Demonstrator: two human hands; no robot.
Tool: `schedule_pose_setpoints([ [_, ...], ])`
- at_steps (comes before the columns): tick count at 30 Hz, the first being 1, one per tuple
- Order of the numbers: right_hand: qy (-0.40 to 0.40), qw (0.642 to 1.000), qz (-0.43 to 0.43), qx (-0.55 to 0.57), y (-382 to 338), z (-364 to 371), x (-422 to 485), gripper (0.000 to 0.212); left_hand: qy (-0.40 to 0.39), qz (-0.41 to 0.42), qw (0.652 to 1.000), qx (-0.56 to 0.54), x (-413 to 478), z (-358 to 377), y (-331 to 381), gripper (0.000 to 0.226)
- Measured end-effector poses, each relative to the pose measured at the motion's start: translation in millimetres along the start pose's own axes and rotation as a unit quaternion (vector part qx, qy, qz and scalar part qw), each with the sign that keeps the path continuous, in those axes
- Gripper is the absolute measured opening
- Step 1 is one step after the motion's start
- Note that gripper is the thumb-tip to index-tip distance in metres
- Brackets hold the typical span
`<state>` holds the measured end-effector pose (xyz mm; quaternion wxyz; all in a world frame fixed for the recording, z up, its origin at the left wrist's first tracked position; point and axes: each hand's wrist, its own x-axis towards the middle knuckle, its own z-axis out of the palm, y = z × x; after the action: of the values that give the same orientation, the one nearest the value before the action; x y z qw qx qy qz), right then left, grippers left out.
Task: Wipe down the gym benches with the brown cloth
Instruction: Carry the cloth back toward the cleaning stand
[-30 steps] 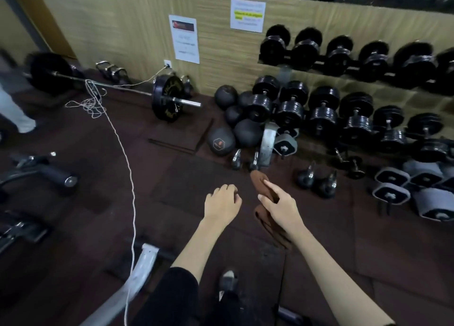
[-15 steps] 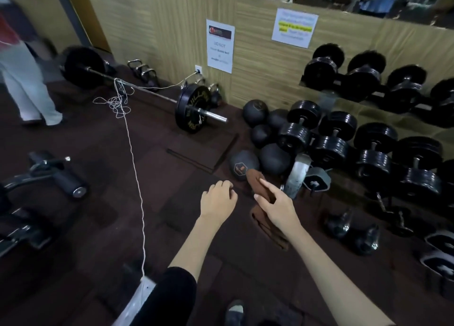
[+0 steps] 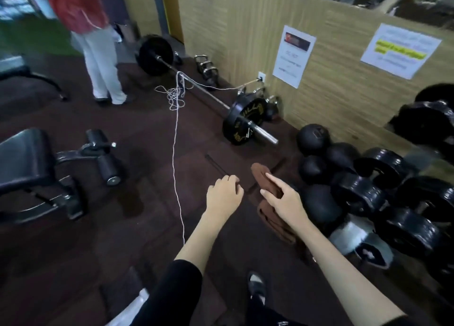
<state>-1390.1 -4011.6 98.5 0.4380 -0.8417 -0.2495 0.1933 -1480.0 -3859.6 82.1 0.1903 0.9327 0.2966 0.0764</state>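
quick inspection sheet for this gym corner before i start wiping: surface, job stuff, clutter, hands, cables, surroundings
surface: dark rubber floor, worn patches
job's things: brown cloth held off the floor; black padded bench at far left, untouched
clutter: barbell lying along the wall; medicine balls and dumbbells crowded at right
grippers: right hand grips the cloth; left hand loosely curled, holding nothing
cables: white cord runs from the wall socket, tangles over the barbell, trails across the floor
surroundings: wood-look wall with two paper notices; another person stands upper left
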Motion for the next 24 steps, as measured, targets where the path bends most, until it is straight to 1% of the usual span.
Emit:
schedule_pose_setpoints([
  [6, -0.067, 0.996, -0.055, 0.007, -10.2, -1.4, 129.8, 0.051, 0.041, -0.068, 0.996, 0.036, 102.8, 11.6, -12.3, 0.029],
  [10, -0.096, 0.993, -0.065, 0.011, -20.2, 4.7, 193.3, 0.050, 0.048, -0.109, 0.992, 0.047, 148.7, 8.3, -26.5, 0.028],
  [12, -0.112, 0.991, -0.073, 0.006, -25.7, 11.4, 223.6, 0.050, 0.066, -0.126, 0.989, 0.048, 170.6, 6.3, -37.3, 0.026],
  [14, -0.126, 0.989, -0.081, -0.001, -32.8, 21.1, 254.9, 0.051, 0.083, -0.146, 0.985, 0.044, 194.5, 3.0, -50.2, 0.024],
  [18, -0.151, 0.984, -0.092, 0.002, -49.8, 47.8, 315.8, 0.051, 0.081, -0.172, 0.980, 0.052, 247.3, -4.8, -78.6, 0.027],
  [22, -0.162, 0.981, -0.110, 0.001, -79.3, 80.2, 384.1, 0.050, 0.099, -0.194, 0.975, 0.048, 308.8, -17.2, -117.9, 0.030],
  [24, -0.167, 0.979, -0.116, 0.006, -98.0, 96.3, 419.5, 0.050, 0.099, -0.204, 0.973, 0.051, 341.9, -28.0, -138.4, 0.028],
])
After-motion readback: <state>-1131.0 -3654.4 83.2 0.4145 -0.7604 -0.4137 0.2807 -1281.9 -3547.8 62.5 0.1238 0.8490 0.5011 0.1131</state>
